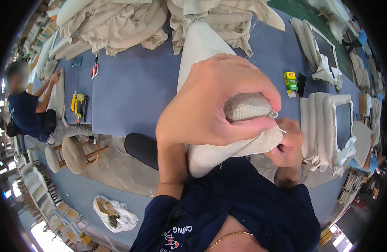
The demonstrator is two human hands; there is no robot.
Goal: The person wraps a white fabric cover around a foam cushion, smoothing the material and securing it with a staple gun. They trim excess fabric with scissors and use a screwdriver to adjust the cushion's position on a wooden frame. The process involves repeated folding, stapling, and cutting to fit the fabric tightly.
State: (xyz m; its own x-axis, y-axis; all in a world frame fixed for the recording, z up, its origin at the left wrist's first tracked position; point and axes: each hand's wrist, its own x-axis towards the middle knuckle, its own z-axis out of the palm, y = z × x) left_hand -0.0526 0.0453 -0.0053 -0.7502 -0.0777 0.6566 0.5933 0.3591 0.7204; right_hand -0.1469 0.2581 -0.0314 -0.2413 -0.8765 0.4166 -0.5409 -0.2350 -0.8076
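Observation:
A padded panel [200,46] covered in beige woven fabric stands up close to my chest, its near end rounded. My left hand [210,101] arches over it, with thumb and forefinger curled around a folded corner of the cloth. Beside it on the right, my right hand [288,145] is closed on the loose edge of the same beige fabric [260,143]. A short white thread sticks out between the two hands. My left hand hides much of the panel's middle.
Heaps of beige fabric pieces [113,25] lie at the table's far side. Red-handled scissors [94,70], a yellow staple gun [80,105], a yellow-green box [290,82] and a black phone [301,85] rest on the blue table [130,92]. Padded panels [323,126] stand right. A co-worker [25,103] works left.

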